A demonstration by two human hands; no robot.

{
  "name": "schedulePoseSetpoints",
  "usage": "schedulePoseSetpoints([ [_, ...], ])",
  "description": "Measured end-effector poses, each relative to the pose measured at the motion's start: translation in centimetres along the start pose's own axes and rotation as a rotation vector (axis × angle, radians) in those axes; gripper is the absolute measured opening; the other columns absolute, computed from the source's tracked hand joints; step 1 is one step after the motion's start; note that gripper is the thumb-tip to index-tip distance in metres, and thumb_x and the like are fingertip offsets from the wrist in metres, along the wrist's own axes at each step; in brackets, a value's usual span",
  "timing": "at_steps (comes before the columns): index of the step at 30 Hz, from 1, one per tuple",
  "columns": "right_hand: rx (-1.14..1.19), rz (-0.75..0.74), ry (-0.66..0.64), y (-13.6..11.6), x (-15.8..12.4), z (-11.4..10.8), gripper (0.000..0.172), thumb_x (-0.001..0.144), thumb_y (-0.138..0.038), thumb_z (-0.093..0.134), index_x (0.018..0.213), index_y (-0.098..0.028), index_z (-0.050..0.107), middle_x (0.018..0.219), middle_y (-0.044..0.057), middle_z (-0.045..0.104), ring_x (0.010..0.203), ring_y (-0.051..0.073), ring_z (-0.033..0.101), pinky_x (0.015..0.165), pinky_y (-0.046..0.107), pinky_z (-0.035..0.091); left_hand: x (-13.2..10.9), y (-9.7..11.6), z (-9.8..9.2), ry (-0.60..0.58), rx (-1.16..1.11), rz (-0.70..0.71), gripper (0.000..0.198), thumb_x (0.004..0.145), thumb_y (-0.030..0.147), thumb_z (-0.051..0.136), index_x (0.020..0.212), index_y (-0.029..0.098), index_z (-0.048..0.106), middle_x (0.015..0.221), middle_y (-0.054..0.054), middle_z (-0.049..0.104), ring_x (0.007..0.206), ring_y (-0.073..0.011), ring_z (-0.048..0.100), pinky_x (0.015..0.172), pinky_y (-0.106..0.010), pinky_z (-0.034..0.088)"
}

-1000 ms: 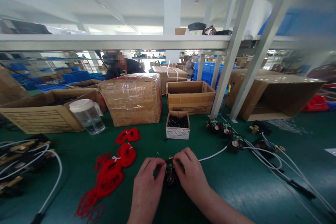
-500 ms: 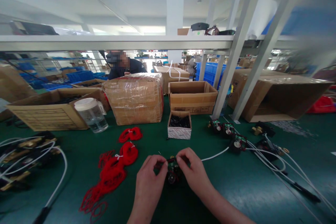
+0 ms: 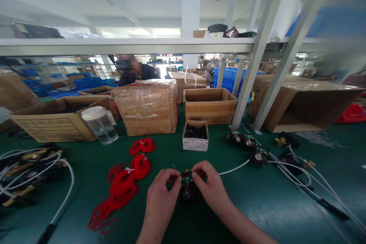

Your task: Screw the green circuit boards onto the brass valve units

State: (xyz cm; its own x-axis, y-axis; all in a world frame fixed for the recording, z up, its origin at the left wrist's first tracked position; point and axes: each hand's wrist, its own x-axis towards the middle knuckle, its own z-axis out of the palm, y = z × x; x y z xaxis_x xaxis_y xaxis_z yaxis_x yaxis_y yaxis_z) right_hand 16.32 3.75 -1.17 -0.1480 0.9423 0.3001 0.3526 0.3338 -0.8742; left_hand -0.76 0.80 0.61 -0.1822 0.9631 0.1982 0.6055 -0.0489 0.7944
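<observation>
My left hand and my right hand meet over a small black valve part with a green circuit board on the green table. Both hands pinch its top with fingers closed, the left from the left side, the right from the right. A white cable runs from the part off to the right. Bundles of red string lie just left of my left hand. A small open box of black pieces stands a little beyond the hands.
Similar black parts with white cables lie at the right, brass ones with cables at the left. A plastic jar, cardboard boxes and slanted metal posts line the back. Another person sits behind the boxes.
The view shifted slightly; both hands stay pinched on the small part, fingers shuffling a little on its top.
</observation>
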Motion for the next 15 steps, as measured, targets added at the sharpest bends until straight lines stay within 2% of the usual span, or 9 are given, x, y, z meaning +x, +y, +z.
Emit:
schedulePoseSetpoints([
  [7,-0.102,-0.057,-0.01,-0.9,0.1,0.2,0.02,0.079,-0.003,0.062,0.088,-0.021,0.064,0.091,0.0,0.055,0.077,0.016,0.057,0.069,0.029,0.048,0.1,-0.1,0.2,0.015,-0.011,0.017,0.017,0.082,0.035,0.057,0.081,0.023,0.07,0.083,-0.003,0.071,0.078,-0.0208,0.069,0.074,-0.034,0.057],
  [15,-0.133,-0.057,0.024,-1.2,0.4,0.9,0.017,0.079,-0.005,0.064,0.084,-0.022,0.063,0.091,0.001,0.054,0.079,0.017,0.057,0.069,0.031,0.049,0.0,0.1,0.1,0.031,-0.004,0.031,0.017,0.082,0.034,0.056,0.08,0.024,0.07,0.081,-0.002,0.071,0.075,-0.0204,0.069,0.071,-0.033,0.057],
])
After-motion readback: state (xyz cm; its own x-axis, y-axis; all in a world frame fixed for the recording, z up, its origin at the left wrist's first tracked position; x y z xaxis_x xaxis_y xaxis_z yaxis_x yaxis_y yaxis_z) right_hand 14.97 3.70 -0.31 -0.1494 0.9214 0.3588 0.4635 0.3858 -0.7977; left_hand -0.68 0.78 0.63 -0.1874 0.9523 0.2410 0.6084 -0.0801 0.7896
